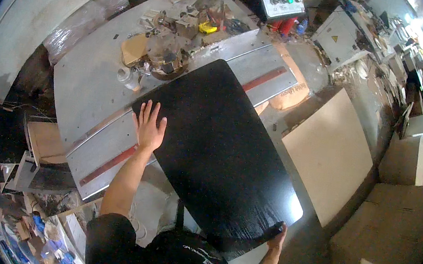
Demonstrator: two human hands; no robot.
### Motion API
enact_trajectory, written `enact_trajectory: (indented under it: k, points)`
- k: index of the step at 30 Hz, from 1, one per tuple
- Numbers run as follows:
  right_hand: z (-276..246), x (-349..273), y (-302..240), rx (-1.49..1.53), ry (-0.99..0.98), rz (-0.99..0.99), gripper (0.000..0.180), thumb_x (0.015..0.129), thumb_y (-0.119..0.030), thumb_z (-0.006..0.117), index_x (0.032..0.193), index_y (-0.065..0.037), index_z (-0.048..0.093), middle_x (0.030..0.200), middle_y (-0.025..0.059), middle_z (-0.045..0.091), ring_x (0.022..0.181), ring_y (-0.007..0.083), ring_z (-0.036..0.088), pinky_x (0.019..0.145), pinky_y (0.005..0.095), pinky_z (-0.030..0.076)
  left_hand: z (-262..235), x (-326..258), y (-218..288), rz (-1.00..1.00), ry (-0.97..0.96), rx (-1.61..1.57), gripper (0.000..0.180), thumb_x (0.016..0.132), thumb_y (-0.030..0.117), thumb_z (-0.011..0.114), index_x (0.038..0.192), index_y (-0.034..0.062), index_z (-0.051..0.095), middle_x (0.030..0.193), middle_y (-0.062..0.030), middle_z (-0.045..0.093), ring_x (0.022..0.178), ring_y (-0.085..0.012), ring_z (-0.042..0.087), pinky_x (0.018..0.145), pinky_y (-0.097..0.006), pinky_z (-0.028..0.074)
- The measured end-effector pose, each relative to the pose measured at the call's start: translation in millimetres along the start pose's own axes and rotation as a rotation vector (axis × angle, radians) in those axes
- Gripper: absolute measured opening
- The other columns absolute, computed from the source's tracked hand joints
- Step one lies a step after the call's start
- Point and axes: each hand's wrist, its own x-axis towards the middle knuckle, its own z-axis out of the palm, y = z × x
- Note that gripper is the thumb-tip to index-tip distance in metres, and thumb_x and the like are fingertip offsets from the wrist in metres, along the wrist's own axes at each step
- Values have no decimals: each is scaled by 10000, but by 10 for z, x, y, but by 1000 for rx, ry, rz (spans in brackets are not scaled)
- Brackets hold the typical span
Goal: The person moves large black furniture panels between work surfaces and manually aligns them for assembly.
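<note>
A large black panel [220,143] with rounded corners lies slantwise over the grey metal machine table [90,90], its near end reaching out towards my body. Light glares off its near right corner. My left hand [149,130] rests flat near the panel's far left edge, fingers stretched out and spread. At the near right corner, my right hand [277,239] grips the panel's edge with the thumb on top; its other fingers are hidden below. The thumb's tip looks dark.
Beyond the panel stand a cutting head assembly [165,55] and a white plastic bottle [128,78]. A control box [280,0] is at the top. To the right lie a tan board [330,152] and large cardboard pieces [390,222]. Clutter [45,238] fills the lower left.
</note>
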Motion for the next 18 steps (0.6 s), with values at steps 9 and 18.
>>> enact_trajectory:
  k: [9,18]
  points:
    - [-120,-193,-1,-85,1,-78,555,887,-612,611,1044,-79,609,851,71,589,790,246,577,702,425,494,-32,90,-199,76,-27,-87,565,973,395,526,1486,178,431,1592,-84,321,1489,-285,243,1209,-563,98]
    - [475,-694,262,-148,184,-419,635,916,-488,645,1393,-109,468,1203,123,562,1066,275,568,857,438,507,6,115,-253,-143,33,-95,599,959,479,522,1500,245,415,1612,-186,212,1463,-466,205,1186,-603,153]
